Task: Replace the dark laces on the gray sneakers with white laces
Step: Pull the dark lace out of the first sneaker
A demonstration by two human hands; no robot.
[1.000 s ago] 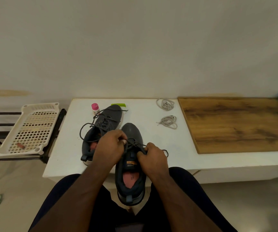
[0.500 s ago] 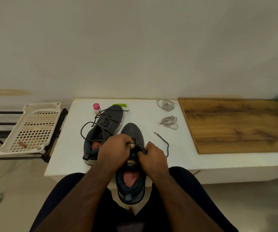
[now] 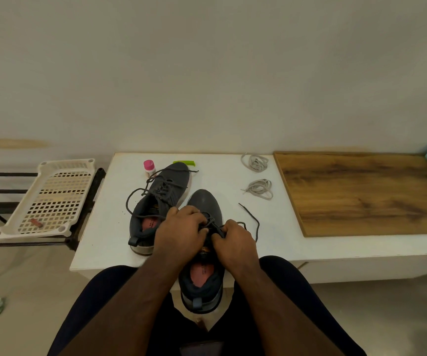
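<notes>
A freed end of dark lace (image 3: 252,218) is now trailing across the bench (image 3: 99,242) right of the near sneaker (image 3: 204,201), where the left hand (image 3: 181,232) and right hand (image 3: 235,240) are pinching its lacing; white laces (image 3: 258,188) are lying beyond

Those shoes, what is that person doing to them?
A person is taking the dark lace out of the near gray sneaker. Both the left hand and the right hand pinch it at the eyelets. The other sneaker is laced but untied. Two white lace bundles wait on the white table.
</notes>
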